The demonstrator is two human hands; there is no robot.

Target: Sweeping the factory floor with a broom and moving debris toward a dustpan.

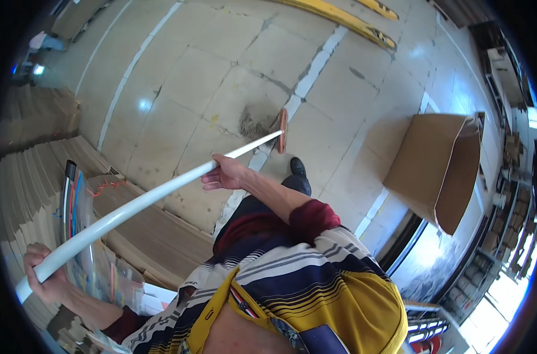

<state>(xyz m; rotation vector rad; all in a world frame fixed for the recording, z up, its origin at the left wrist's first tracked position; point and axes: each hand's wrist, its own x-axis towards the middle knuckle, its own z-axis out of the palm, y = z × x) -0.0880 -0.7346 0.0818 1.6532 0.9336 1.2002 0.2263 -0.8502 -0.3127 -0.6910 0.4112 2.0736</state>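
A broom [144, 200] with a long white handle slants from the lower left toward the middle of the floor. Its narrow reddish-brown head [283, 131] rests on the floor tiles, next to a small grey heap of dust [253, 125]. Near the handle's top end, my left hand [46, 272] is closed around it. Further down the shaft, my right hand [223, 173] grips it too, fingers wrapped round. One dark shoe [298, 167] of mine stands just behind the broom head.
Stacks of flat cardboard [141, 227] lie along my left, with plastic bags of strips [79, 203] on them. An open cardboard box [428, 159] stands at the right. Yellow forks [345, 22] lie at the far side. Loaded shelves [498, 224] line the right edge.
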